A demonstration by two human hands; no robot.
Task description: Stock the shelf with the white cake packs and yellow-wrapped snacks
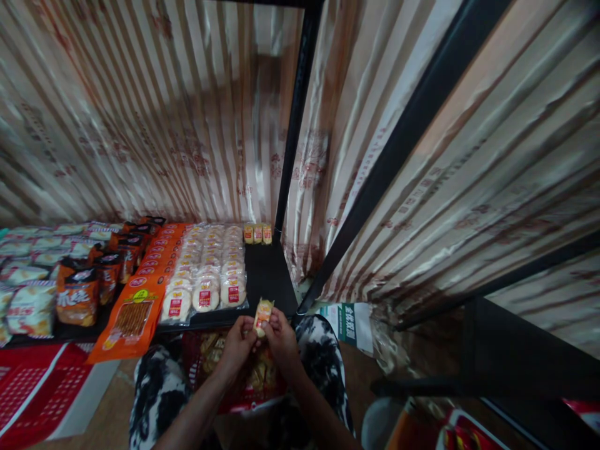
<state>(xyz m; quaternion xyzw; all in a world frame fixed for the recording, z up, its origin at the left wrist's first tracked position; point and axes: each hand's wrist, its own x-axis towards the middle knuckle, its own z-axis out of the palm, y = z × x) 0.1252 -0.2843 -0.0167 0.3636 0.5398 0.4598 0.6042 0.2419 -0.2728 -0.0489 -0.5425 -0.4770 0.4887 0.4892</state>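
Observation:
Between my two hands is a small yellow snack packet point(263, 317) with a red-and-white label, tilted and held in front of the shelf edge. My left hand point(240, 342) pinches its lower left side, and my right hand point(280, 337) grips its right side. Below them, between my knees, lies a red bag point(253, 400) with several gold-wrapped packets showing inside. Three matching yellow packets point(257, 234) stand in a row at the back right of the black shelf point(268, 269).
Left of the bare shelf strip are rows of round white crackers point(206, 294), orange flat packs point(135, 312), brown-orange bags point(77, 297) and white bags point(32, 309). Black posts point(300, 112) and a striped curtain point(187, 125) stand behind. A red basket point(42, 387) is at the lower left.

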